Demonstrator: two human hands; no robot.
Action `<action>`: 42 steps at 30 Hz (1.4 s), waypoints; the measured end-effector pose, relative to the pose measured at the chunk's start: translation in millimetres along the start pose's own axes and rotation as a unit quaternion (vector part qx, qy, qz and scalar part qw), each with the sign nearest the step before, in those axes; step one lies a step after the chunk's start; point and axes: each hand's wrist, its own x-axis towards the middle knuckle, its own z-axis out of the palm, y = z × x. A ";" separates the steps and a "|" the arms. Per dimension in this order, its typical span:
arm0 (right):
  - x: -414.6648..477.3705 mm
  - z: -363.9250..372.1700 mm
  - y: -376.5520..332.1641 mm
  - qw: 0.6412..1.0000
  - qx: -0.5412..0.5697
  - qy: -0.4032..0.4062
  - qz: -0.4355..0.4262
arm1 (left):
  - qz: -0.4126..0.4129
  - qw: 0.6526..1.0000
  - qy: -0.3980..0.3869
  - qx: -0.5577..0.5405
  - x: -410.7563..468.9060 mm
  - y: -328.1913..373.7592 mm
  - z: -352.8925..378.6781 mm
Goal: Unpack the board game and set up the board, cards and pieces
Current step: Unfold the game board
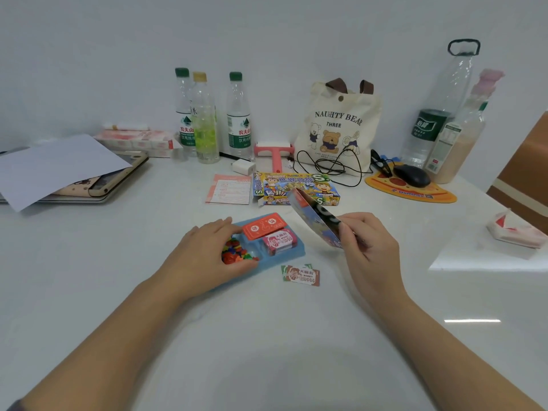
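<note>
Fingers of the left hand (207,247) lie spread and open on the blue plastic tray (292,253), over its small coloured pieces (237,253). Just right, the right hand (367,247) pinches the folded printed game board (317,219), tilted, its long axis running up-left over the tray. Unfolding probably needs both hands; the left is close.

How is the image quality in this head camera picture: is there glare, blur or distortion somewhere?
In the head view, the glossy white table shows bright glare patches at the right; the folded colourful game board held by the right hand is motion-blurred; the wide-angle lens makes the tall clear plastic bottle lean at the right edge; shadows are soft, the light even.
</note>
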 end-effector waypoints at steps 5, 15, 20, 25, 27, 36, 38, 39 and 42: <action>-1.3 1.6 0.2 1.000 -0.002 -0.010 0.000 | -0.022 0.997 0.051 0.059 3.4 -5.6 0.8; -1.7 2.3 0.2 1.000 -0.007 -0.011 0.012 | -0.028 0.984 0.140 0.110 7.0 -12.0 -4.8; -0.9 1.6 2.0 0.999 -0.013 -0.010 0.027 | 0.122 0.971 0.195 0.065 1.8 27.2 1.8; 0.5 0.1 3.3 0.999 -0.028 -0.004 0.028 | 0.105 0.991 0.075 0.031 2.1 73.1 24.7; 0.7 -0.2 4.3 0.999 -0.032 -0.007 0.026 | 0.069 0.995 0.057 0.038 6.3 80.1 27.8; 1.1 0.7 4.7 0.999 -0.027 -0.006 0.019 | -0.011 0.999 -0.001 -0.044 10.8 82.7 30.0; 0.9 0.0 4.2 1.000 -0.023 -0.005 0.019 | -0.018 0.999 -0.011 -0.050 10.6 83.7 29.1; 0.8 -0.2 3.9 1.000 -0.022 -0.004 0.018 | -0.020 0.998 -0.012 -0.055 10.0 84.2 28.4; 0.5 0.0 2.9 1.000 -0.022 -0.004 0.014 | -0.033 0.996 -0.023 -0.083 9.2 83.2 28.4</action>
